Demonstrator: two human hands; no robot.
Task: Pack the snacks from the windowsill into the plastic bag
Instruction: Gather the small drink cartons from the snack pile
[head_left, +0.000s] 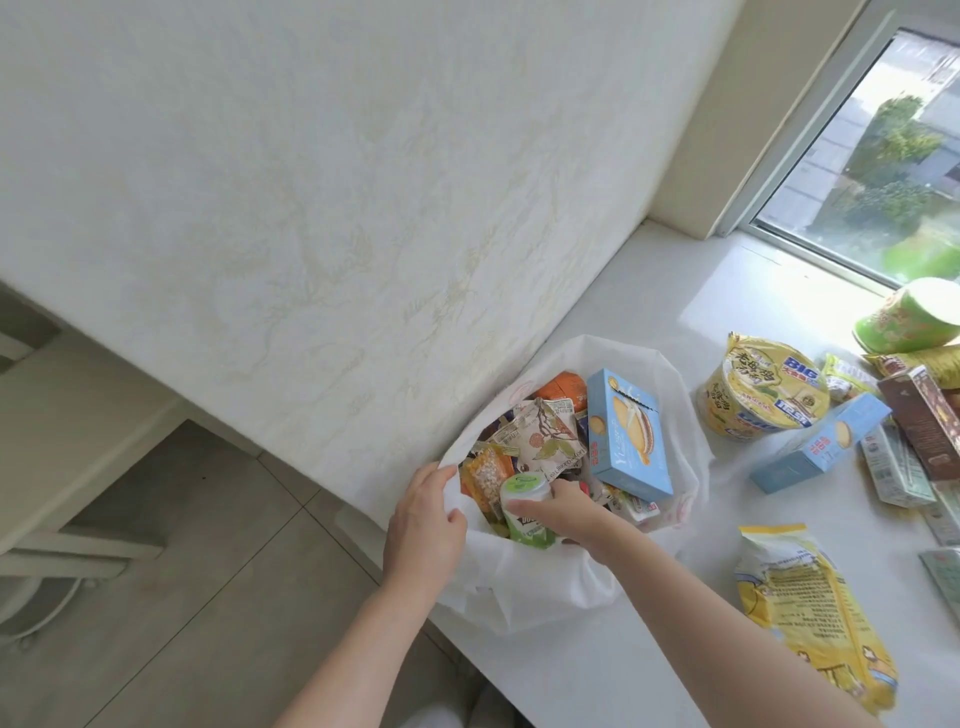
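A white plastic bag (524, 582) sits open at the left end of the white windowsill (649, 312), full of snack packets. A light blue biscuit box (628, 436) stands tilted inside it. My left hand (426, 525) grips the bag's near-left rim. My right hand (566, 512) reaches into the bag and holds a small green-and-white cup (524, 506) by its top. On the sill to the right lie a yellow noodle bowl (761, 395), a second light blue box (821, 444), a yellow snack bag (815, 608) and a green cup (909, 317).
A brown box (924, 421) and several flat packets (893, 467) lie at the right edge of the sill. The wall (311, 182) runs just left of the bag. The window (883, 156) is at the far right. Tiled floor (182, 571) lies below.
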